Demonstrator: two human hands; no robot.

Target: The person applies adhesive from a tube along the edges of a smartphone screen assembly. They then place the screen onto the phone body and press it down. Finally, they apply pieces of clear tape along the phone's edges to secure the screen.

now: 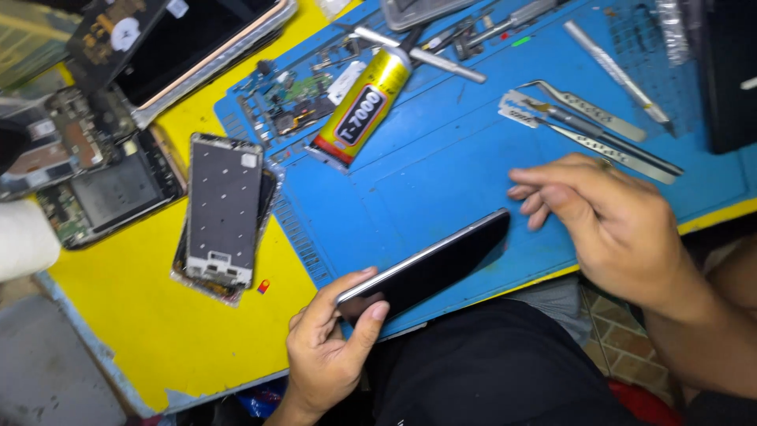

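- Head view, lower centre: the left hand [327, 351] pinches the near end of a slim black smartphone with a silvery edge [430, 264], thumb on the dark glass, fingers curled behind.
- That phone runs up and right, over the front edge of the blue rubber work mat [441, 166].
- At right of the frame the right hand [611, 221] hovers just beside the phone's far end, fingers loosely extended, holding nothing.
- Above it lie metal tweezers [599, 130].
- Upper centre: a yellow glue tube with a black label [364, 106].
- Left: a bare grey phone frame [223, 209] on the yellow table [158, 323].
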